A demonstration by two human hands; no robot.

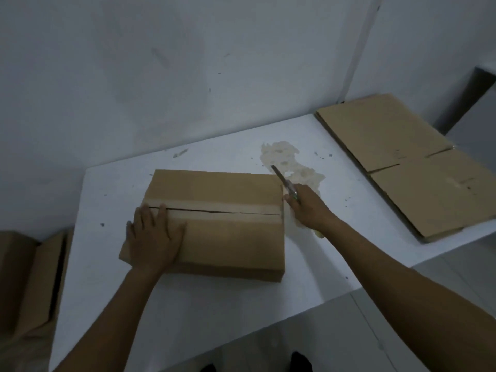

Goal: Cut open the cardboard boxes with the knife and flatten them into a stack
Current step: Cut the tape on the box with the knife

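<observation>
We press our left hand (154,237) flat on top of the closed cardboard box (228,245). Its fingers are straight and slightly spread over the near left part of the lid, and the fingertips reach the strip of packing tape (214,204) that runs left to right across the top. A thin dark slit shows along the middle of that tape, from our fingertips to the box's right edge. The box sits in the middle of the white table (188,304), long side towards us.

Our right hand (308,208) is just beside the right end of the taped seam, fingers curled round the handle of the knife (284,183). The blade points away from us and to the left, passing close by the box's far right corner; we cannot tell whether it touches the cardboard. Beyond the blade a pale yellowish stain (284,154) spreads over the tabletop.

At the far right end of the table lies a stack of flattened boxes (402,162), well apart from the box we hold. Down on the left, beside the table, stand more cardboard boxes (32,277), dim in the shadow. A scuffed white wall (161,63) rises behind the table.
</observation>
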